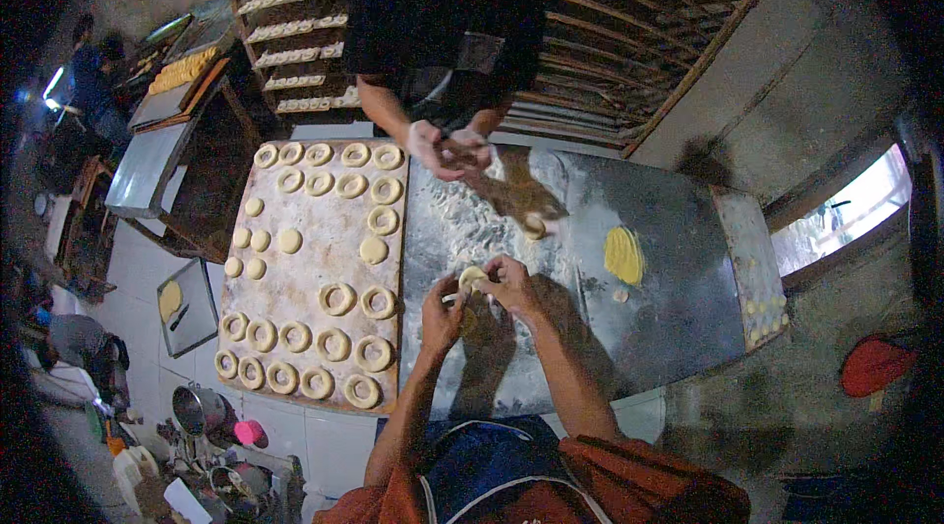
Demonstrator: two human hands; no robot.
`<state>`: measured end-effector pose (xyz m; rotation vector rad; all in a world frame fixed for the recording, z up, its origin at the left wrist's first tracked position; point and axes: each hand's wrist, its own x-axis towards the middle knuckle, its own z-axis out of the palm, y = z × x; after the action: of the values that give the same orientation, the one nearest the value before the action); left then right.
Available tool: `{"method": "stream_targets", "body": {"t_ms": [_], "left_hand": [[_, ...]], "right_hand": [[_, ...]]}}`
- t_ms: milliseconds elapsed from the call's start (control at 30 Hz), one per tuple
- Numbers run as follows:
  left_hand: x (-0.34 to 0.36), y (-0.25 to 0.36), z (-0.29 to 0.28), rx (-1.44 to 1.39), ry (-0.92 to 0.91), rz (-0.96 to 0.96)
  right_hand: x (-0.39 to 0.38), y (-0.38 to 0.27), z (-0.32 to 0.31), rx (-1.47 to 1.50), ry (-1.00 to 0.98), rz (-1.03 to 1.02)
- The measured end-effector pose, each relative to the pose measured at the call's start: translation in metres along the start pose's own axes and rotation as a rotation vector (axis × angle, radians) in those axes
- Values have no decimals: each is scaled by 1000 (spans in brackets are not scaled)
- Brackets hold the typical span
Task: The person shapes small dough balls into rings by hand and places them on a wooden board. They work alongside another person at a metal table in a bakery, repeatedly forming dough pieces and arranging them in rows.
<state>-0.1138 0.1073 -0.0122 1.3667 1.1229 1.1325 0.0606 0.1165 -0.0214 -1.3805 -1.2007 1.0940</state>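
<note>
A pale dough ring (472, 278) is between my hands, just above the floured metal tabletop (472, 229). The fingers of my left hand (442, 313) are closed on its left side. My right hand (513, 286) grips it from the right. Whether its hole is fully open cannot be made out. Farther off on the flour lies another small piece of dough (534, 227). To the left, a dusty wooden board (295, 259) bears several dough rings (337, 299) and several flat dough rounds (290, 241).
Across the table stands a person in a dark shirt (447, 42), floury hands (447, 152) together over the far edge. Yellow dough (623, 256) lies on the right of the tabletop. Behind are racks of shaped dough (300, 28). Pots (200, 408) stand at lower left.
</note>
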Motion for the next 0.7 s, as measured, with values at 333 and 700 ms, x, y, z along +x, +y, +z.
{"method": "stream_targets", "body": {"t_ms": [333,700], "left_hand": [[-38,35,62,-231,9,-58],[-70,42,103,-705,-55,-220]], "right_hand": [[-57,-38,-45,-11,-31,-151],[-82,-50,-99,464,-514,26]]}}
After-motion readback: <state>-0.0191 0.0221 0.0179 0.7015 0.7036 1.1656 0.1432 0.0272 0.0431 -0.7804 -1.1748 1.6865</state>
